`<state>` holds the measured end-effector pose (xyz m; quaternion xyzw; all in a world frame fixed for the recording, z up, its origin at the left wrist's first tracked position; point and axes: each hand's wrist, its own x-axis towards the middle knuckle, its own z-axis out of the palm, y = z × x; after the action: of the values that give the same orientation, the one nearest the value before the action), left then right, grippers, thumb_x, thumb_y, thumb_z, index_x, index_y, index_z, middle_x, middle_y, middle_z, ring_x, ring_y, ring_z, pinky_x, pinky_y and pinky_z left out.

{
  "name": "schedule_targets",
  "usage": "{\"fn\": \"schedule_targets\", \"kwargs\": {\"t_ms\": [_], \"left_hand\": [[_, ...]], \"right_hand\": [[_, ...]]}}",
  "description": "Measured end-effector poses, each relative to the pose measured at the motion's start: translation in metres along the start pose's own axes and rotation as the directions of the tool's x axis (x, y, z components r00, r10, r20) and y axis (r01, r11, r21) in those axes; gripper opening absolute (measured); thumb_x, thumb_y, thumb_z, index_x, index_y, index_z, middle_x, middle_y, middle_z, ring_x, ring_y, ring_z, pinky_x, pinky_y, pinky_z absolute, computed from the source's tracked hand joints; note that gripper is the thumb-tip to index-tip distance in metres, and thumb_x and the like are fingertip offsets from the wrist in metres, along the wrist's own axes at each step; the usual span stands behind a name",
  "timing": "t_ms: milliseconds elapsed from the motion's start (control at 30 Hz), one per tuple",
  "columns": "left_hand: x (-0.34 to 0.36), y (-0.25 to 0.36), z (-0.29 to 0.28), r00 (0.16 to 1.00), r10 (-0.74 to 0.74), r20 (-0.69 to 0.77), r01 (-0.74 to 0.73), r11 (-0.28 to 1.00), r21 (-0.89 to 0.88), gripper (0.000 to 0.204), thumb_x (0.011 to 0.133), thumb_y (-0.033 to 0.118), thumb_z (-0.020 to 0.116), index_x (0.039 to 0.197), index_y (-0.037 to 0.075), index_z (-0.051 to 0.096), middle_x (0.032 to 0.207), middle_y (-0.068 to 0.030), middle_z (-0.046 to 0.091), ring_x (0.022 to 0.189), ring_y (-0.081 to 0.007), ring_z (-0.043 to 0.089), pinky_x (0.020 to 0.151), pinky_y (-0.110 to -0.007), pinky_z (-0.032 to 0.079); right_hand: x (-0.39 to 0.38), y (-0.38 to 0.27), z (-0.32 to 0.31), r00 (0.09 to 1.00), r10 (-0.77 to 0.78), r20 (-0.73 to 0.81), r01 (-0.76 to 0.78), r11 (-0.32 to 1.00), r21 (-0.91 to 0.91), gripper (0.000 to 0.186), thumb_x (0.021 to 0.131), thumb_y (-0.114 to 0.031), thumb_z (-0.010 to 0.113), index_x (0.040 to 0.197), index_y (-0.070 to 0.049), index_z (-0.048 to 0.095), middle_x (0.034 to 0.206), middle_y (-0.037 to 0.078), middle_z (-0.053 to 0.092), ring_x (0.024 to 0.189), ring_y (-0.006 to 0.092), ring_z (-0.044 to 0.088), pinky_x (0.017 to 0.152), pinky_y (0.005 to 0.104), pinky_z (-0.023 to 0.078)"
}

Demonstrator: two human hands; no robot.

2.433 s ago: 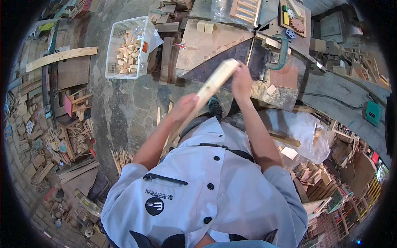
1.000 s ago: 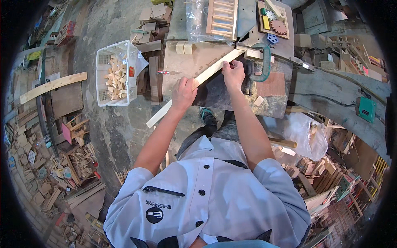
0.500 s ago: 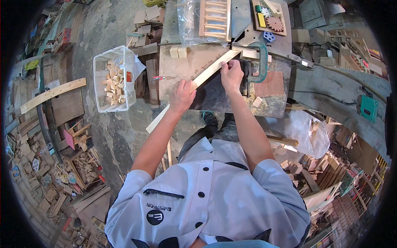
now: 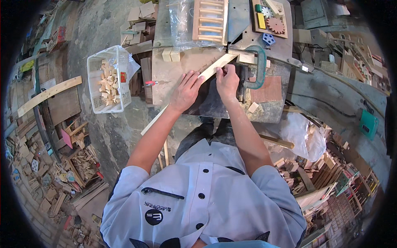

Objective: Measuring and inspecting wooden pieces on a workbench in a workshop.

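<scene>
A long pale wooden strip point(image 4: 214, 68) runs slantwise across the worktable, its far end against a small wood block point(image 4: 247, 58) beside a green C-clamp point(image 4: 261, 68). My left hand point(image 4: 186, 91) lies over the strip's middle, fingers fairly straight along it and the thumb hidden. Closer to the far end, my right hand point(image 4: 227, 84) is closed, thumb and forefinger at the strip's near edge. The strip's near end passes behind my left forearm and juts past the table's front edge. A dark gap in the tabletop lies below the strip.
Left of the table point(image 4: 162, 89) stands a white plastic basket point(image 4: 92, 89) of small wood pieces. Two wood blocks point(image 4: 171, 54) and a red-handled tool point(image 4: 150, 83) lie on the table's left. A slatted wooden frame point(image 4: 195, 20) and a gear board point(image 4: 285, 34) lie at the back.
My left hand's fingers have straightened from a curled grip, and the hand sits slightly nearer the strip's far end. The right hand stays close to that end. The whole view has shifted a little.
</scene>
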<state>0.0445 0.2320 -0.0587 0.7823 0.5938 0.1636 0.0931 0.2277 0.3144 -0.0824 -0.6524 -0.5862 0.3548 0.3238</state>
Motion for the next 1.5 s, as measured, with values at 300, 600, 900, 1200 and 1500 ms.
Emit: {"fn": "schedule_targets", "kwargs": {"t_ms": [300, 600, 900, 1200, 1500], "left_hand": [[0.008, 0.004, -0.006, 0.997, -0.046, 0.062, 0.047, 0.999, -0.012, 0.04, 0.095, 0.011, 0.071, 0.135, 0.011, 0.069, 0.14, -0.0114, 0.068, 0.137, -0.0338, 0.061, 0.117, -0.052, 0.046], [0.008, 0.001, -0.009, 0.992, -0.069, 0.102, 0.066, 0.997, 0.032, 0.04, 0.092, 0.011, 0.073, 0.132, 0.014, 0.071, 0.139, -0.0087, 0.07, 0.134, -0.0315, 0.063, 0.117, -0.05, 0.046], [0.007, 0.002, -0.005, 0.994, -0.059, 0.096, 0.057, 0.998, 0.023, 0.041, 0.092, 0.009, 0.072, 0.133, 0.014, 0.071, 0.14, -0.0094, 0.07, 0.135, -0.0331, 0.063, 0.119, -0.051, 0.046], [0.002, -0.001, -0.006, 0.995, -0.051, 0.087, 0.056, 0.997, -0.046, 0.044, 0.092, 0.007, 0.073, 0.135, 0.012, 0.069, 0.145, -0.0116, 0.067, 0.139, -0.0355, 0.06, 0.12, -0.053, 0.045], [0.003, 0.003, -0.004, 0.998, -0.045, 0.043, 0.046, 0.999, -0.014, 0.043, 0.092, 0.009, 0.073, 0.135, 0.012, 0.068, 0.143, -0.0112, 0.067, 0.138, -0.0352, 0.06, 0.118, -0.053, 0.047]], "right_hand": [[-0.005, 0.001, 0.001, 0.999, 0.039, 0.026, -0.041, 0.998, 0.047, 0.024, 0.101, -0.017, 0.075, 0.112, -0.001, 0.061, 0.089, 0.019, 0.069, 0.077, 0.0388, 0.069, 0.071, 0.0475, 0.055], [-0.01, -0.002, -0.018, 0.956, 0.108, 0.273, -0.179, 0.951, 0.251, 0.034, 0.102, -0.01, 0.074, 0.127, 0.004, 0.055, 0.106, 0.019, 0.071, 0.09, 0.0285, 0.074, 0.081, 0.039, 0.06], [-0.005, 0.007, -0.016, 0.946, 0.161, 0.282, -0.227, 0.949, 0.218, 0.037, 0.099, -0.014, 0.079, 0.124, 0.003, 0.056, 0.102, 0.016, 0.073, 0.088, 0.0267, 0.075, 0.08, 0.0388, 0.061], [-0.002, 0.004, -0.011, 0.973, 0.106, 0.204, -0.145, 0.973, 0.182, 0.033, 0.096, -0.017, 0.081, 0.116, 0.001, 0.062, 0.094, 0.016, 0.075, 0.082, 0.0279, 0.077, 0.076, 0.0404, 0.061], [-0.011, 0.005, -0.002, 0.999, 0.021, 0.038, -0.024, 0.997, 0.078, 0.026, 0.102, -0.017, 0.076, 0.117, 0.001, 0.065, 0.098, 0.015, 0.076, 0.085, 0.0254, 0.075, 0.079, 0.0377, 0.06]]}}
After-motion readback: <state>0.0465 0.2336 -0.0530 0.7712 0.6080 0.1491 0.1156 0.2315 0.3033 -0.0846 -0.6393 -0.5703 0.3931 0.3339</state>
